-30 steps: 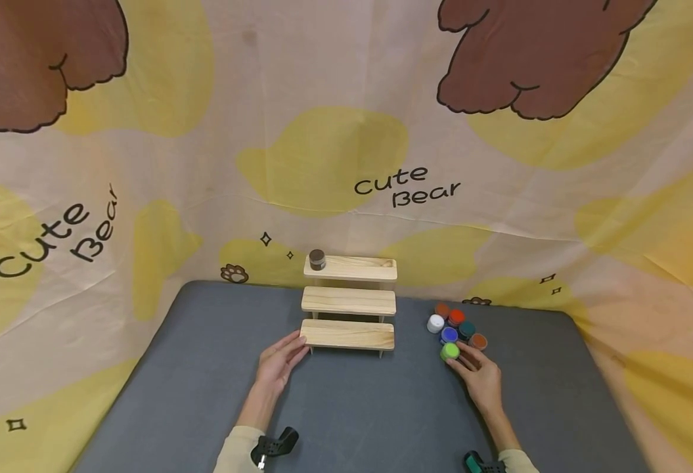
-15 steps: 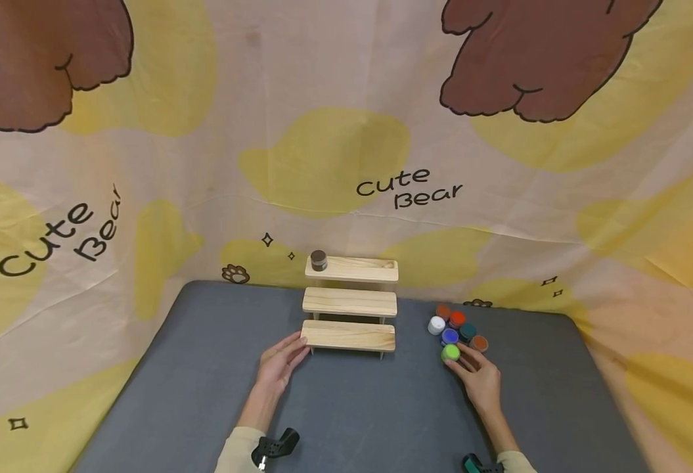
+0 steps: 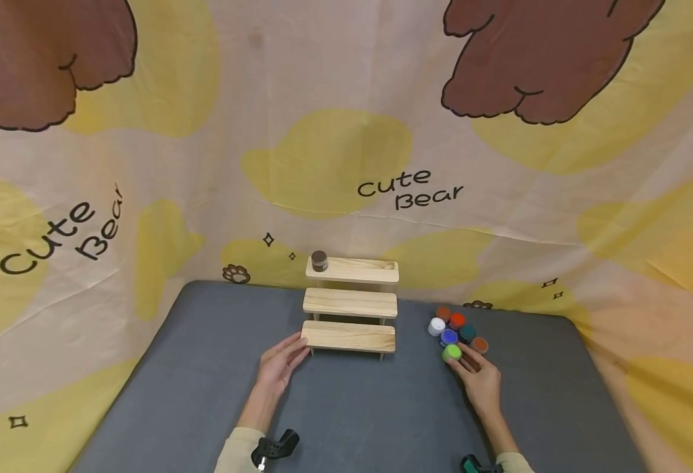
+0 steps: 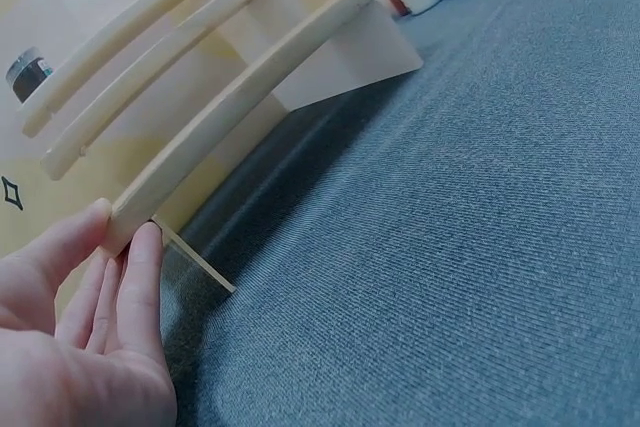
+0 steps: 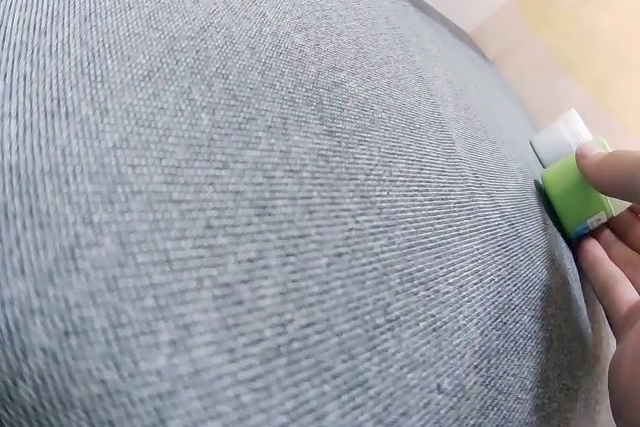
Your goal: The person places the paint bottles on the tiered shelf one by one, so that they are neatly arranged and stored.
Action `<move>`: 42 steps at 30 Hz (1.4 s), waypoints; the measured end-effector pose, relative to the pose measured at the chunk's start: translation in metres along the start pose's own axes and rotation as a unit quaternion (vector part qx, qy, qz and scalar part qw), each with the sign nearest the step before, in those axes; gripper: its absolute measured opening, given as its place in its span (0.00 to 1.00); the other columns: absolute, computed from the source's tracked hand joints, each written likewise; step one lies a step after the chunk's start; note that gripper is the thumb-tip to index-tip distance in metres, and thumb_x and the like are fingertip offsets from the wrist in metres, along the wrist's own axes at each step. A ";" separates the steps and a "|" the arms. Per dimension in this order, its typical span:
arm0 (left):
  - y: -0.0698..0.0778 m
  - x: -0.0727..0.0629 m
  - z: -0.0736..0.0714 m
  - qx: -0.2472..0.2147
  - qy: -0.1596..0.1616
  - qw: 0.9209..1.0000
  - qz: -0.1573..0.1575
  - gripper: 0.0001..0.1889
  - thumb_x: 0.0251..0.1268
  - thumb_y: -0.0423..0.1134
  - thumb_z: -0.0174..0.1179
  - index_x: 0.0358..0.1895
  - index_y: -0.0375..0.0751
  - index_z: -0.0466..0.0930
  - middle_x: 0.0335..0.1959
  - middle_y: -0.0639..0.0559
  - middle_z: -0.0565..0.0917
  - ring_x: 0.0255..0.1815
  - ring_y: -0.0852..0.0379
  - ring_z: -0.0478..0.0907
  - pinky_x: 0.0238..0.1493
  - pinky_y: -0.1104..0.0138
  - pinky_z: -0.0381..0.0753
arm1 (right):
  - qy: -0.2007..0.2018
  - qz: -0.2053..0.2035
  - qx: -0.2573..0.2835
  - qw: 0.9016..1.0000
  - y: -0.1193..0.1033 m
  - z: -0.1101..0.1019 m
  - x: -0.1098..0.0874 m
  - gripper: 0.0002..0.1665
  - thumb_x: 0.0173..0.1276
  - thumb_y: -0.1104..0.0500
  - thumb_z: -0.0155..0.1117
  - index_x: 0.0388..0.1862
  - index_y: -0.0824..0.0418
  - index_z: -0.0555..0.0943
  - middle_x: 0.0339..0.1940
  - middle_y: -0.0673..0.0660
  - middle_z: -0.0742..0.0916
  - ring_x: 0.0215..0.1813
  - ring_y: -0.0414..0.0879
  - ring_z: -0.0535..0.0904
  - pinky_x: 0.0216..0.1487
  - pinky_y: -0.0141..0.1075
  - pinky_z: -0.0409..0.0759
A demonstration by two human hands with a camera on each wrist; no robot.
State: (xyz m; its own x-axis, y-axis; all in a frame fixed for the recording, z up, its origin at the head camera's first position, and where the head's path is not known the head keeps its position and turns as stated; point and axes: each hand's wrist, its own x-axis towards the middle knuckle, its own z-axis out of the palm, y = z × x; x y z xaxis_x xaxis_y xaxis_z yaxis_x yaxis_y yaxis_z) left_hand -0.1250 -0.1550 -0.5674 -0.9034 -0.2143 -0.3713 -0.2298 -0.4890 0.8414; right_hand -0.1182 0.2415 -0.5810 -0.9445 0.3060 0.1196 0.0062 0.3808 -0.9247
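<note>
A three-tier wooden display stand (image 3: 348,336) stands at the back middle of the table. My left hand (image 3: 276,362) pinches the left end of its lowest shelf, the thumb at the board's edge and fingers (image 4: 140,282) beneath. On the top shelf's left end sits a dark-lidded jar (image 3: 319,261). My right hand (image 3: 481,383) holds a small green paint jar (image 5: 575,192) between thumb and fingers, at the front of a group of jars. Close around it are a blue jar (image 3: 449,337), a white jar (image 3: 437,326) and a brown-lidded jar (image 3: 479,345).
Behind these stand a red jar (image 3: 457,320), a dark teal jar (image 3: 468,333) and another brown-lidded jar (image 3: 443,313). A grey cloth covers the table (image 3: 346,414). A printed curtain (image 3: 299,164) hangs directly behind the stand and along the sides.
Both hands stay almost where they were, with the same holds. The whole head view has shifted very slightly; the stand and jars keep their places.
</note>
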 end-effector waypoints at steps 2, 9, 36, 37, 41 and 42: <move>-0.001 0.001 0.001 -0.002 0.000 1.000 -0.005 0.26 0.60 0.24 0.65 0.62 0.20 0.70 0.58 0.31 0.77 0.45 0.54 0.84 0.55 0.62 0.85 | 0.006 0.000 0.008 1.000 -0.001 -0.002 0.001 0.25 0.57 0.69 0.74 0.55 0.71 0.81 0.55 0.68 0.83 0.45 0.30 0.80 0.43 0.16 0.82; 0.000 0.002 0.002 0.000 0.007 1.000 -0.008 0.25 0.61 0.23 0.64 0.62 0.19 0.70 0.59 0.31 0.77 0.44 0.55 0.84 0.55 0.63 0.85 | -0.012 -0.010 0.037 0.999 -0.009 -0.010 0.007 0.27 0.57 0.67 0.75 0.57 0.71 0.80 0.56 0.68 0.83 0.43 0.23 0.79 0.43 0.17 0.83; 0.003 0.002 0.001 0.002 0.000 1.000 -0.015 0.25 0.61 0.24 0.64 0.61 0.20 0.72 0.55 0.36 0.80 0.44 0.54 0.85 0.54 0.63 0.86 | -0.070 -0.048 0.069 0.994 -0.057 0.004 0.023 0.29 0.58 0.66 0.75 0.59 0.69 0.80 0.58 0.65 0.83 0.47 0.29 0.81 0.47 0.22 0.84; 0.002 0.002 0.001 0.002 -0.003 1.000 -0.014 0.25 0.61 0.24 0.64 0.61 0.20 0.71 0.54 0.36 0.81 0.44 0.54 0.85 0.54 0.62 0.86 | -0.071 -0.055 0.072 0.993 -0.057 0.006 0.024 0.28 0.57 0.67 0.75 0.58 0.70 0.80 0.57 0.66 0.83 0.47 0.30 0.82 0.47 0.22 0.84; 0.002 0.002 -0.001 -0.006 -0.005 1.000 -0.010 0.25 0.60 0.23 0.64 0.60 0.18 0.71 0.51 0.36 0.82 0.43 0.53 0.85 0.53 0.62 0.86 | -0.084 -0.066 0.076 0.991 -0.063 0.011 0.027 0.28 0.58 0.65 0.75 0.58 0.70 0.80 0.56 0.67 0.83 0.51 0.41 0.83 0.48 0.23 0.84; 0.002 0.002 -0.001 -0.009 -0.005 1.000 -0.010 0.25 0.60 0.23 0.64 0.60 0.18 0.71 0.51 0.36 0.82 0.43 0.53 0.85 0.53 0.61 0.86 | -0.088 -0.066 0.072 0.991 -0.065 0.011 0.028 0.29 0.58 0.63 0.76 0.58 0.69 0.80 0.57 0.66 0.83 0.52 0.44 0.83 0.48 0.23 0.84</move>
State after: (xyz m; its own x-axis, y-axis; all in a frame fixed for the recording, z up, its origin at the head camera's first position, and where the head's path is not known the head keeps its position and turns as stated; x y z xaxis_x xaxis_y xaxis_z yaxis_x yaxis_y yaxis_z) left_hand -0.1268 -0.1568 -0.5671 -0.9026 -0.1959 -0.3833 -0.2410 -0.5078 0.8271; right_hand -0.1492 0.2156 -0.5218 -0.9768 0.0997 0.1896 -0.1561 0.2752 -0.9486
